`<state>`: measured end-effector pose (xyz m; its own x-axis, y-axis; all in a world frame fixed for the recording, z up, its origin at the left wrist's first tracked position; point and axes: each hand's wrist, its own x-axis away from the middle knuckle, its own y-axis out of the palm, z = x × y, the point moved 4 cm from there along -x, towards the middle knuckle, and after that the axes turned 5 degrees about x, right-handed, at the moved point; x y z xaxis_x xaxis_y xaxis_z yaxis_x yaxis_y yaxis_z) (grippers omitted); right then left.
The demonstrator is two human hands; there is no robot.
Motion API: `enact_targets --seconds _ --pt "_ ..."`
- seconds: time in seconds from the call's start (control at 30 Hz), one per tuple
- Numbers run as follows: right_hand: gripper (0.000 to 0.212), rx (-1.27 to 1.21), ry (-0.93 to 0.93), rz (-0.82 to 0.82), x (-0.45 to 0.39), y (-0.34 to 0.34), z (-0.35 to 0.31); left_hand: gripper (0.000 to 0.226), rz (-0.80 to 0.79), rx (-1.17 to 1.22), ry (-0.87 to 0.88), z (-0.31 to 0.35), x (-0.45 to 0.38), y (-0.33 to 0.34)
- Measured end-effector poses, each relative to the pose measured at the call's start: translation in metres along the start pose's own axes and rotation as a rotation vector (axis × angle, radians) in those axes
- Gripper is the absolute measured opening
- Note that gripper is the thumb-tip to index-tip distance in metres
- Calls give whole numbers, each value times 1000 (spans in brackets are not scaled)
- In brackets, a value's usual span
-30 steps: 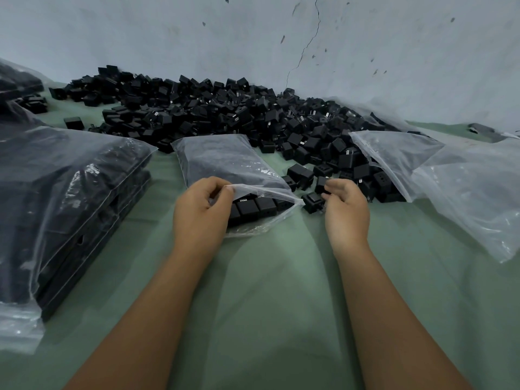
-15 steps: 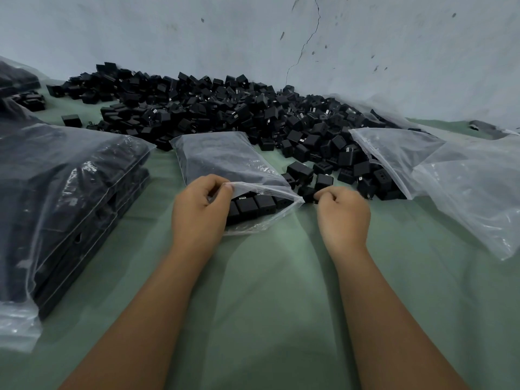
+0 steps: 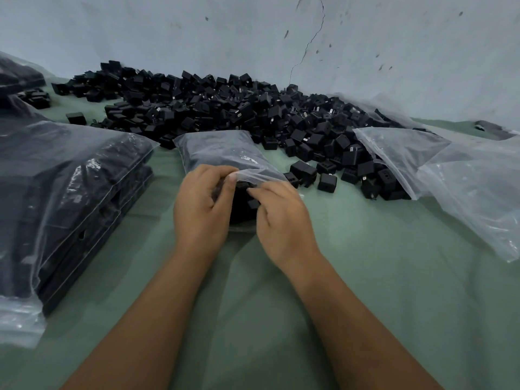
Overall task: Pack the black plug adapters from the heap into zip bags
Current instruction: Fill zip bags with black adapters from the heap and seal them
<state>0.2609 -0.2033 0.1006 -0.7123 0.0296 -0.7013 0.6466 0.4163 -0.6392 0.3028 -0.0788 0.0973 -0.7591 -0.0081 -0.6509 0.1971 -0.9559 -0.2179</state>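
A wide heap of small black cube-shaped plastic plug adapters (image 3: 225, 108) sprawled across the far side of the green surface, against the wall (a few showed metal prongs). In front of it lay a clear plastic zip bag (image 3: 222, 153), already packed dark with adapters, its near mouth lifted open.

One head-worn wide-angle view — looking forward and down, close over the green table (image 3: 365, 277), toward the adapter heap (image 3: 225, 108) and the cracked wall (image 3: 309, 38) behind.

Left hand (image 3: 201, 205) curled, right hand (image 3: 282, 218) pinching, forearms converging
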Motion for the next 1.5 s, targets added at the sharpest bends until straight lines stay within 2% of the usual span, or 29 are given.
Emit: enact_targets --seconds 0.1,0.37,0.47,0.6,0.7,0.77,0.87,0.93,1.0,1.07,1.13,1.23,1.3,1.33,1.43,1.5 --pt "36 -38 46 -114 1 4 6 21 4 -19 13 0 -1 0" --pt "31 -29 79 -162 2 5 7 17 19 -23 19 0 -2 1" --pt "36 -75 65 -177 -1 8 4 19 14 -59 57 4 -2 0" --pt "39 54 48 -255 -4 18 0 19 -3 -87 90 6 -1 -1" --pt "35 138 122 -300 -12 23 2 14 4 -91 128 10 0 -1" --pt "30 259 152 -408 -19 32 6 9 11 -104 148 12 1 -1" --pt "13 512 103 -658 -31 49 1 6 13 -107 162 14 2 -1" --pt "10 606 106 -736 -43 57 1 7 13 -93 165 15 2 -2" --pt "12 582 128 -837 -51 66 6 7 8 -76 168 15 2 -2" --pt "25 472 148 -991 -53 74 7 7 10 -69 173 14 1 -2" --pt "28 391 158 -1040 -56 73 7 8 7 -66 176 14 1 -1" --pt "20 466 56 -978 -54 66 2 14 4 -58 162 12 0 -1" --pt "16 526 -39 -824 -44 59 0 16 5 -48 118 10 -1 -1" --pt "18 491 -78 -697 -38 54 1 15 5 -39 84 9 -1 -1" --pt "20 117 -113 -281 -26 26 3 11 -24 8 -17 4 -2 1" --pt "18 58 -254 30 -23 7 1 13 -69 50 -51 1 -2 3"
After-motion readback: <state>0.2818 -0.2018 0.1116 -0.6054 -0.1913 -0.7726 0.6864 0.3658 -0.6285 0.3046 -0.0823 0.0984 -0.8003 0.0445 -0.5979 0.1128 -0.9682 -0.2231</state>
